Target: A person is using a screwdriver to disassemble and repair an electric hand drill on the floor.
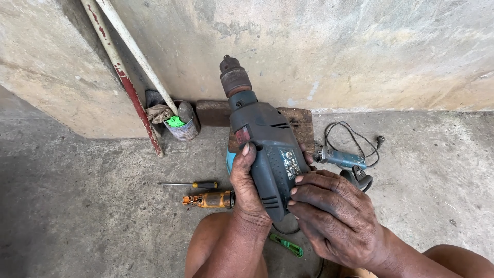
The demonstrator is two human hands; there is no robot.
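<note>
I hold a worn dark grey electric drill upright over my knees, its rusty chuck pointing up toward the wall. My left hand wraps the drill's left side, thumb pressed near a reddish switch. My right hand grips the lower right of the body, fingers spread across the casing. The drill's cord runs down out of sight between my hands.
On the concrete floor lie a screwdriver, an orange motor armature, a green tool and a blue angle grinder with cord. A wooden block, a tin can and leaning poles stand by the wall.
</note>
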